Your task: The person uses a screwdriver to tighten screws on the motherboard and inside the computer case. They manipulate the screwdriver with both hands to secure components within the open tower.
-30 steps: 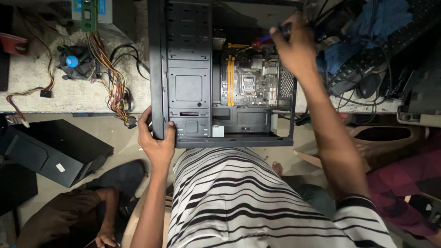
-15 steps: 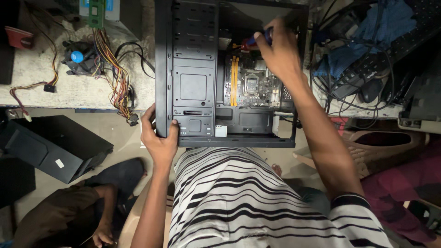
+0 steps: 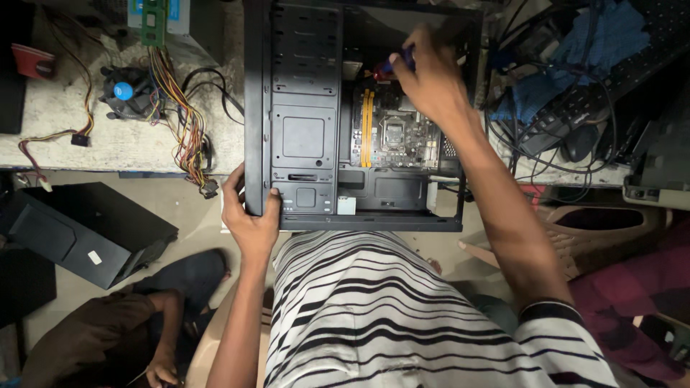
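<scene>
The open black PC case (image 3: 302, 129) lies flat on the work table (image 3: 108, 136), w/ its near edge at 6 o'clock, right by the person's striped shirt (image 3: 402, 316). The left hand (image 3: 248, 215) is closed around the case's near left corner, thumb on top, fingers wrapped under the edge, holding it steady. The right hand (image 3: 431, 79) reaches in toward 12 o'clock and is curled tight around a screwdriver w/ a red and blue handle (image 3: 388, 67); the tip is hidden by the hand, so can't tell which screw it's on. Under that hand sits the motherboard (image 3: 395, 133), flat inside the case, w/ yellow slots at its 9 o'clock side & a bare square chip socket in the middle. So it looks like the board is already in place and the work is on its top edge; the socket has no fan on it and the side panel is off, so lots seems left to do. A cooler fan (image 3: 126, 93) and a bunch of coloured wires (image 3: 183, 122) lie on the table at 10 o'clock. Another person (image 3: 122, 330) sits low on the floor at 7 o'clock.
</scene>
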